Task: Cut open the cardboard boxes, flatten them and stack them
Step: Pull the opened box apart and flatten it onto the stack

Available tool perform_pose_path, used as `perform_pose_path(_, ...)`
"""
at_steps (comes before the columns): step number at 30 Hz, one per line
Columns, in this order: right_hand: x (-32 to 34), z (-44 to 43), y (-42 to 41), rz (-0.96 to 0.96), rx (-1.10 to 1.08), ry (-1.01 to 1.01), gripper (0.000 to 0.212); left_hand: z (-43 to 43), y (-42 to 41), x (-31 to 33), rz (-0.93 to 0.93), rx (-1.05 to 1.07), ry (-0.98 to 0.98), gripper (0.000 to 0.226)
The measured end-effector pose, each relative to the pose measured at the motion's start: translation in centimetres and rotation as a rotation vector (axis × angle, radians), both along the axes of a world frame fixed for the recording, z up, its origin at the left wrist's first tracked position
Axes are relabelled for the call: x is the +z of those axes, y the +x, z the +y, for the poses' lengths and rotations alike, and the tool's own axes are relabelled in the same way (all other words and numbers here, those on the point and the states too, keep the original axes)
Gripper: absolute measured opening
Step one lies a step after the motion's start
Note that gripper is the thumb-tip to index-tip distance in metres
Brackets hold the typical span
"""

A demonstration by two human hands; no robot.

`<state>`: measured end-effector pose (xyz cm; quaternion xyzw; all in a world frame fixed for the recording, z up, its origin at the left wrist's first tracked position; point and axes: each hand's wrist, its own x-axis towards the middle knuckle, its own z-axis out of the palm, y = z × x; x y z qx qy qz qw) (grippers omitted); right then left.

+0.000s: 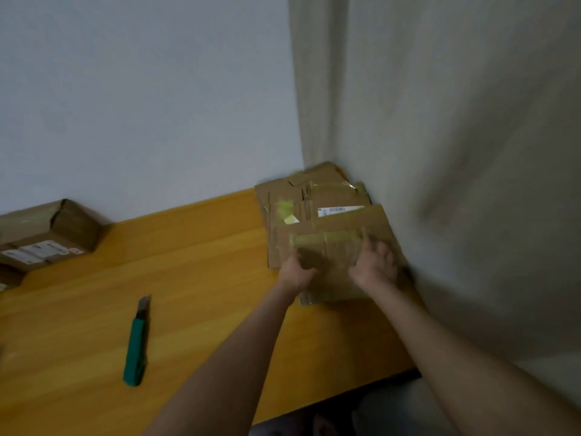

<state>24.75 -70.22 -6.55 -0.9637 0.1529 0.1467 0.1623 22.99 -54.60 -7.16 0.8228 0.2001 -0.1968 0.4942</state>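
A stack of flattened cardboard boxes (314,196) lies in the far right corner of the wooden table (204,278), against the curtain. On top of it lies a flattened taped box (333,243). My left hand (298,269) grips that top box at its near left edge with curled fingers. My right hand (375,262) rests on its right part, fingers bent over the cardboard. A green box cutter (137,341) with its blade out lies on the table to the left of my arms.
Sealed cardboard boxes (47,234) with labels stand at the far left against the grey wall. A pale curtain (456,184) hangs along the table's right side. The table's near edge runs below my forearms.
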Motion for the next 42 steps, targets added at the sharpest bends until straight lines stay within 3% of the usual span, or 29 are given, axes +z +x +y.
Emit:
perform_pose_path(3,-0.1,2.2,-0.4,-0.015,0.098,-0.011,0.077,0.5,-0.2,0.2,0.000,-0.072,0.150,0.069)
perform_pose_path(10,1.4,10.9,-1.3,-0.091,0.329,0.046,0.070,8.8,-3.6,2.5,-0.038,-0.250,0.755,0.069)
perform_pose_path(14,2.6,16.9,-2.8,-0.126,0.444,0.049,0.068,14.1,-6.5,4.0,-0.014,-0.240,0.908,0.071)
perform_pose_path(25,4.1,34.7,-10.7,-0.154,0.621,0.065,0.058,30.8,-15.9,4.6,-0.048,-0.067,0.857,0.066)
perform_pose_path(32,3.3,49.4,-18.3,-0.090,0.668,0.077,0.053,44.4,-22.8,4.3,-0.026,-0.123,0.868,0.069)
perform_pose_path(39,2.1,60.1,-22.8,-0.015,0.743,0.156,0.060,55.1,-26.5,4.4,-0.053,0.015,0.943,0.067)
perform_pose_path(42,1.3,63.9,-23.2,0.055,0.739,0.247,0.065,58.5,-26.9,4.4,-0.095,0.178,1.018,0.073)
